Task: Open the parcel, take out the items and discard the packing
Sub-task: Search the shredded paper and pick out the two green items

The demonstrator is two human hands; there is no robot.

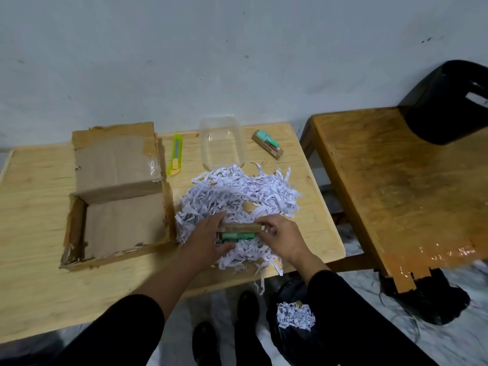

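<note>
On shredded paper (237,191) | both hands grip brown-and-green packet (239,231)

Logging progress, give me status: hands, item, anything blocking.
Left hand and right hand both grip green-and-brown packaged item. Item sits on white shredded paper pile. Open cardboard box beside, not obstructing.

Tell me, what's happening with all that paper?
A person is unpacking a parcel. The box sits open, and its shredded paper is heaped on the table. The left hand and right hand hold a small packet over the heap. Some paper is already in the bag below.
</note>
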